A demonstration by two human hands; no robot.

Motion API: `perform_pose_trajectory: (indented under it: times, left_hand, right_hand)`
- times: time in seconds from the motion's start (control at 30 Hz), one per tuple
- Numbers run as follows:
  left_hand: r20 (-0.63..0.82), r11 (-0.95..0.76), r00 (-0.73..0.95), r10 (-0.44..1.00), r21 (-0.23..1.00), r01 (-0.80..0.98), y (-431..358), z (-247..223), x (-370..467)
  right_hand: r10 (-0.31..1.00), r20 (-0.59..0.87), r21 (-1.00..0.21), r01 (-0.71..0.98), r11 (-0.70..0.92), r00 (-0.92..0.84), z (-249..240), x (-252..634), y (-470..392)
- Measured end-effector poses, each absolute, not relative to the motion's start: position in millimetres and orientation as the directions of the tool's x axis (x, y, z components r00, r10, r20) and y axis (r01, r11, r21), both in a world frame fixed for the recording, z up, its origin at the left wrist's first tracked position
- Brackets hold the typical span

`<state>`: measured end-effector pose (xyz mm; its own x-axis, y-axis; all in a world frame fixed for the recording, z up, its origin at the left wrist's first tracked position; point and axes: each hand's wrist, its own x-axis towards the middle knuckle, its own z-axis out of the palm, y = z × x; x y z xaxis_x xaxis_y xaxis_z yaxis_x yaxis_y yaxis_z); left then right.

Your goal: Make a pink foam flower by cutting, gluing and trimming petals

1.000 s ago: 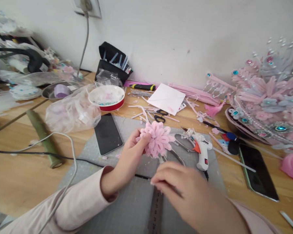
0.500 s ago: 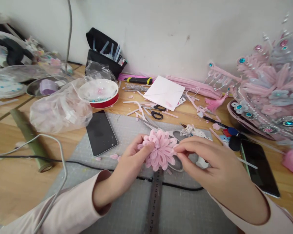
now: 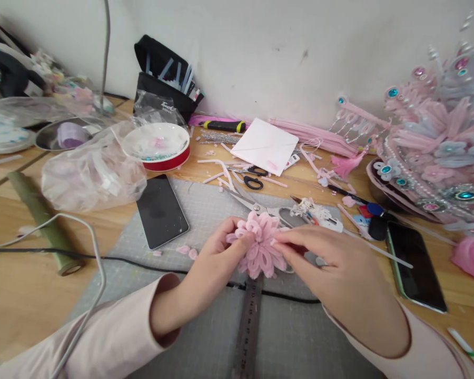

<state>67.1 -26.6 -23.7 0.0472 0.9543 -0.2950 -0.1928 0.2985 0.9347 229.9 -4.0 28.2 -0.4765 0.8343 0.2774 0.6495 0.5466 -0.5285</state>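
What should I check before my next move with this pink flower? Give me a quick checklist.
1. Left hand gripping the pink flower: ok.
2. Right hand at the petals: ok.
3. What the right fingertips pinch: cannot tell, too small.
4. Silver scissors fully in view: not ok, partly hidden.
5. Glue gun switched off: cannot tell, switch hidden.
6. Ruler lying on the mat: ok.

Looks like a small craft workspace, perhaps a handicraft workshop, judging by a wooden table [image 3: 8,310] bearing a gridded gray cutting mat [image 3: 122,284], metal ruler [image 3: 247,337], silver scissors [image 3: 256,207], bundled fuzzy pink stems [image 3: 316,132], scattered pink snippets [image 3: 193,254], a red-and-white bowl [image 3: 181,157] of tiny teal beads [image 3: 159,157], and a large jeweled pink ornament [image 3: 454,121] at right.
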Motion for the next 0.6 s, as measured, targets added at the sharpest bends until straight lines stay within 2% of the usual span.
perform_pose_trajectory:
  times: [0.3, 0.6]
  left_hand:
    - [-0.292, 0.297, 0.053, 0.955, 0.93, -0.218, -26, -22, 68]
    - [-0.297, 0.305, 0.071, 0.952, 0.932, -0.195, -26, -20, 68]
  right_hand:
    - [0.79, 0.348, -0.552, 0.572, 0.608, -0.504, 17, 226, -1]
    - [0.826, 0.36, -0.57, 0.598, 0.563, -0.434, 12, 223, -2]
